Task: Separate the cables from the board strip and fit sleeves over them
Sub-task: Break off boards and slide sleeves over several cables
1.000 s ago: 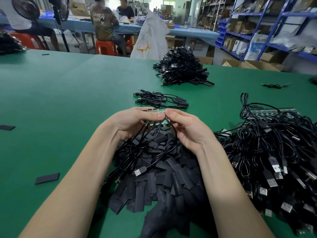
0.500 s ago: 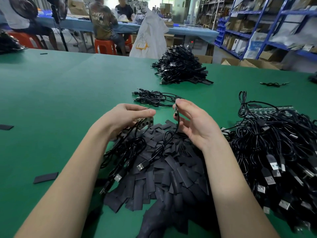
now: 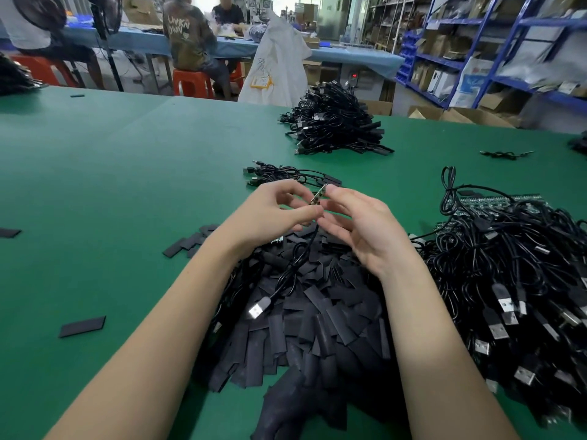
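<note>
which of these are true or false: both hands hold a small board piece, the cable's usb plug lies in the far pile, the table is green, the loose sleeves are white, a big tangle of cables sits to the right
1. Both hands hold a small board piece. True: the left hand and right hand pinch the small board piece between them.
2. The held cable's USB plug lies in the far pile. False: the USB plug hangs over the sleeve pile near the person.
3. The table is green. True: the table has a green cover.
4. The loose sleeves are white. False: they are black.
5. A big tangle of cables sits to the right. True: the cable tangle lies by the right forearm.
</note>
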Tool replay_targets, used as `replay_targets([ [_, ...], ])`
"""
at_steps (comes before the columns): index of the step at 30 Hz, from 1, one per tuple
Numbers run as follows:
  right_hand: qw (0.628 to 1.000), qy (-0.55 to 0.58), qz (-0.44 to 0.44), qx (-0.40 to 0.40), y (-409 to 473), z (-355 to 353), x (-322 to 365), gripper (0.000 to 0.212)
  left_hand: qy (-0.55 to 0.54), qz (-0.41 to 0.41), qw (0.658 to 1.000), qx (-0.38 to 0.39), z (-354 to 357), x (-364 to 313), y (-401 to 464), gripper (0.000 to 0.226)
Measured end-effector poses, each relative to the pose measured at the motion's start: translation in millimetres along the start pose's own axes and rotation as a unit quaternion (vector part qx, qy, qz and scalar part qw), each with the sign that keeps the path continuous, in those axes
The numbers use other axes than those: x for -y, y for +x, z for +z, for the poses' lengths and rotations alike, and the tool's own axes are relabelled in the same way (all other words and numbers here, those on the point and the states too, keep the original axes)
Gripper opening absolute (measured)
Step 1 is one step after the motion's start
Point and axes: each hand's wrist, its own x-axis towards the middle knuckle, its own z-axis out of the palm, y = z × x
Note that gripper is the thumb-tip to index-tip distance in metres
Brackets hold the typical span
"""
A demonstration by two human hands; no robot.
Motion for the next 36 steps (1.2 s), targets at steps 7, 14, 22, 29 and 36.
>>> replay_targets([
  [7,0.986,-0.163,-0.026,0.004,-1.5,-4.7,1.8,0.024,-0.065,-0.021,0.997,-0.046,-0.6,8.5,5.9,0.010],
  [14,0.841,-0.518,-0.016,0.154,-9.9,-18.0,9.5,0.017,-0.169,-0.058,0.981,-0.078,-3.5,2.9,7.9,0.015],
  [22,0.763,-0.620,0.009,0.183,-7.6,-7.9,2.6,0.013,-0.193,-0.065,0.977,-0.066,-6.1,2.9,8.1,0.014],
  [29,0.808,-0.577,-0.095,0.075,-3.6,-14.9,2.3,0.009,-0.183,-0.067,0.979,-0.055,-6.0,3.1,8.6,0.015],
  [36,0.892,-0.440,-0.099,0.001,1.6,-17.4,-4.5,0.013,-0.181,-0.053,0.981,-0.044,-5.1,2.3,5.6,0.008],
])
